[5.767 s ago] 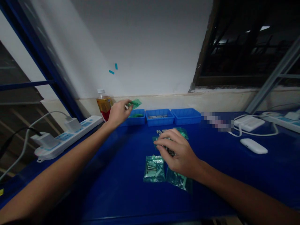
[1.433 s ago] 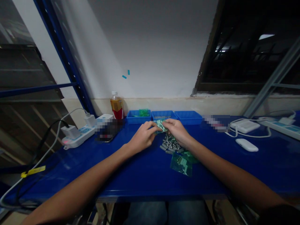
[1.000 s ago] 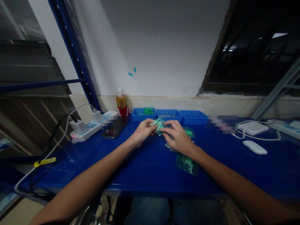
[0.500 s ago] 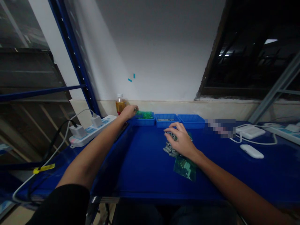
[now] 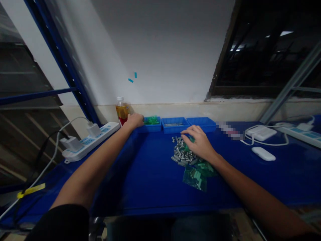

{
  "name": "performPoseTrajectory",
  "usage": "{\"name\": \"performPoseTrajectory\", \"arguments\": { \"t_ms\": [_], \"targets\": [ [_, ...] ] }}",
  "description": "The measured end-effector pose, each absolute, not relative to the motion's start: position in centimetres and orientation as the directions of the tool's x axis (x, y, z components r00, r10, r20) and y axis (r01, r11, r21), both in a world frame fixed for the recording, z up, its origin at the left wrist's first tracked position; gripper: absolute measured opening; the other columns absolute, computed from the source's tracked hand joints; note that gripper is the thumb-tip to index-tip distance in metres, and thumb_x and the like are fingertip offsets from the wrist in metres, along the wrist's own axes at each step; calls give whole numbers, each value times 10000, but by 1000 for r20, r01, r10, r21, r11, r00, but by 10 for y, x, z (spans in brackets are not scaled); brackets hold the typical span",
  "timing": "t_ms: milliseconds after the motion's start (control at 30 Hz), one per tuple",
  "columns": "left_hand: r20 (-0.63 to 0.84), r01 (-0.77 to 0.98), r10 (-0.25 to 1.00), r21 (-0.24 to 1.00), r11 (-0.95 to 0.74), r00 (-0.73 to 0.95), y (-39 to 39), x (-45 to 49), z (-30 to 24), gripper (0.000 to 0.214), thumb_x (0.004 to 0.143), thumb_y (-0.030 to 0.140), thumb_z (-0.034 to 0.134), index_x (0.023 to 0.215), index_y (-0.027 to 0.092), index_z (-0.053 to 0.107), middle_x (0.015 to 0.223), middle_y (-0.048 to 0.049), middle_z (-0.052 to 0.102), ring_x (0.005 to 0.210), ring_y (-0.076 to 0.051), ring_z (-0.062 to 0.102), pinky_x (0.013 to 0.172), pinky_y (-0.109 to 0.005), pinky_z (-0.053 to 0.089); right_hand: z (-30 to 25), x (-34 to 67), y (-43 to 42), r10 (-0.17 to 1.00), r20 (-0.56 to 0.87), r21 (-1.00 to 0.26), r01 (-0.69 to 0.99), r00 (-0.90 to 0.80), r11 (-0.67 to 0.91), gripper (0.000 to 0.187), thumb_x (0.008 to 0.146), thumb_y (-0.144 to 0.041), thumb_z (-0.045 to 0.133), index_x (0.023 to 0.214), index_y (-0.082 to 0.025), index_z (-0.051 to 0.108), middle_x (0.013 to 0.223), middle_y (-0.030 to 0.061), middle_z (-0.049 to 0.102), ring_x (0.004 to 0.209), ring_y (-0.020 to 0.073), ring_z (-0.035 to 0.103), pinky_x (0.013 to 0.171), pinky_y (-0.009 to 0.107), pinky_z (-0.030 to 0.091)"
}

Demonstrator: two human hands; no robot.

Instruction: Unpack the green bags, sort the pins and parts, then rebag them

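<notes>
My left hand (image 5: 135, 120) reaches far forward to the left rim of a blue tray (image 5: 151, 128) that holds crumpled green bags (image 5: 151, 119). Its fingers rest at the rim, and I see nothing in them. My right hand (image 5: 198, 141) lies palm down with fingers spread over a pile of small metal screws (image 5: 181, 153). A bit of green bag shows under its palm. More green bags with screws (image 5: 195, 176) lie just in front of the pile, beside my right wrist.
Two more blue trays (image 5: 174, 124) (image 5: 202, 123) line the back edge. A drink bottle (image 5: 121, 112) stands left of them. A white power strip with plugs (image 5: 86, 140) lies at the left, and white devices and cables (image 5: 263, 153) at the right.
Earlier both hands held a green bag above the pile. My left hand then carried it to the left tray and stays at the rim. My right hand dropped onto the screws.
</notes>
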State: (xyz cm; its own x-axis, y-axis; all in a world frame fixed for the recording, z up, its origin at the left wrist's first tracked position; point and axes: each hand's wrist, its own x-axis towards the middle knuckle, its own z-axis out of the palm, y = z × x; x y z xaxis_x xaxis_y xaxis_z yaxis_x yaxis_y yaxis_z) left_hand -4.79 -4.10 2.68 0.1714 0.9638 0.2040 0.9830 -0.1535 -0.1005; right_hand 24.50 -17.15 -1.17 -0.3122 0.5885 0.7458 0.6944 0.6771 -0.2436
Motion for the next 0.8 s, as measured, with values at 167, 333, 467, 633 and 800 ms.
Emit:
{"name": "performPoseTrajectory", "arguments": {
  "t_ms": [167,333,467,633,800],
  "targets": [
    [312,903,854,-30,-428,416,-87,-5,14,338,857,181,404,1137,134,588,1164,-161,561,1138,-307,453,959,-466,353,-11,257,-160,642,708,-250,746,-294,617,166,852,-280,530,878,-183,662,815,58,626,834,209,532,782,365,414],
    [273,691,700,144,-708,660,-121,47,-17,294,861,244,473,1135,220,577,1107,-68,584,1061,-210,518,930,-303,405,-16,261,-153,681,651,-227,769,-336,597,155,846,-273,530,857,-193,663,800,49,635,822,212,531,770,364,410],
    [276,630,704,316,-709,654,-119,62,-29,187,798,155,525,935,169,651,956,-87,619,886,-213,588,817,-305,450,-18,260,-154,686,628,-228,756,-368,614,155,851,-269,522,852,-192,657,794,44,632,816,206,536,767,358,412],
    [312,550,794,589,-593,522,-123,56,-26,172,838,243,505,860,128,631,804,-59,647,719,-154,593,685,-251,458,-20,251,-160,682,609,-242,724,-405,646,187,849,-276,537,976,-170,624,800,51,611,815,209,542,764,360,426],
    [304,410,877,794,-448,371,-153,54,-27,454,879,519,388,839,107,574,704,-34,592,603,-116,532,558,-223,421,-20,230,-176,593,679,-235,638,-432,733,230,840,-292,564,1033,-167,566,844,58,588,829,209,541,743,347,442]
  ]
}}
